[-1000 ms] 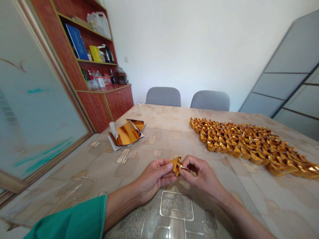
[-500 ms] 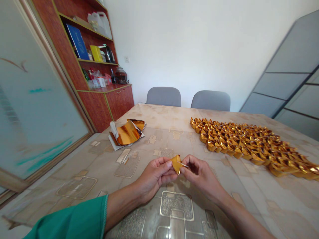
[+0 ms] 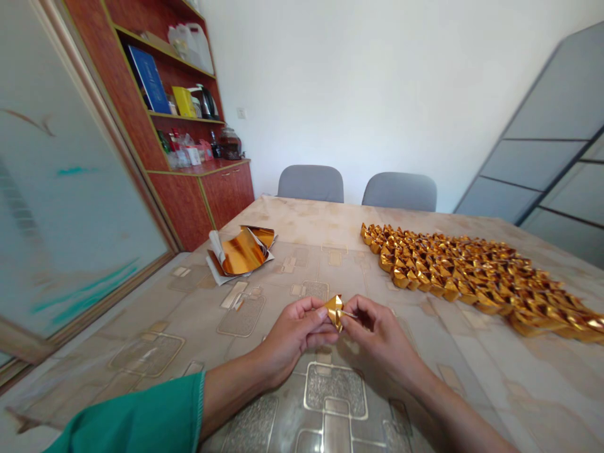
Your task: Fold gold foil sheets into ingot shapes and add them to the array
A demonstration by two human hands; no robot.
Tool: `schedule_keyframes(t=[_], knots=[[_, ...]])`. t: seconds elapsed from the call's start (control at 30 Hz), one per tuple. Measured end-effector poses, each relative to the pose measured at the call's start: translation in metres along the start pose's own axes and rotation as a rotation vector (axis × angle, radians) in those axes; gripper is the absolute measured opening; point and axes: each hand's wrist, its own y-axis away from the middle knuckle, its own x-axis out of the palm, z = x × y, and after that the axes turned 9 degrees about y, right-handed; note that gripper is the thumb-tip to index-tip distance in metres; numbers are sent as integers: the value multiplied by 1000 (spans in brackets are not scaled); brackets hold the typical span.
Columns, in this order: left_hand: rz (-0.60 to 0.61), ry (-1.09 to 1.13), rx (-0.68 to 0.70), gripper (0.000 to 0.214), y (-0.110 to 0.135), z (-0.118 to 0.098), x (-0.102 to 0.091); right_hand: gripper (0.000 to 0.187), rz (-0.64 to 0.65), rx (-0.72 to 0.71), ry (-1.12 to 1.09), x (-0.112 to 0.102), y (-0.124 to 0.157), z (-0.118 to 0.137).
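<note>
A small gold foil paper ingot (image 3: 335,309), partly folded, is held up over the table in front of me. My left hand (image 3: 304,326) pinches its left side between thumb and fingers. On the opposite side, the thumb and fingertips of my right hand (image 3: 372,324) close on a narrow pale strip that juts from the ingot; whether this is the paper's white underside or a separate thin piece, I cannot tell. My right fingertips hide part of the ingot's lower right edge.
Rows of finished gold paper ingots (image 3: 462,264) cover the table's right side. A loose stack of gold foil sheets (image 3: 243,251) lies at the left. Two grey chairs (image 3: 310,183) stand beyond the patterned tablecloth (image 3: 264,384). A red-brown cabinet (image 3: 198,195) is at the back left.
The gold paper between my hands has bent and creased, and its facets catch the light differently. Both hands stay nearly in the same place.
</note>
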Motion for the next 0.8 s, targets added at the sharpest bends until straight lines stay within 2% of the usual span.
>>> schedule_keyframes(t=[0.33,0.53,0.7,0.8], knots=[[-10,-65,0,30,1,1,3,18,-64,-31,95,5,1,3],[-9,-89,6,35,1,2,1,19,-60,-39,97,5,1,4],[-19,-68,-5,36,-1,2,0,16,-78,-2,107,8,0,3],[-20,-59,-9,36,0,2,0,14,-72,25,41,10,1,3]])
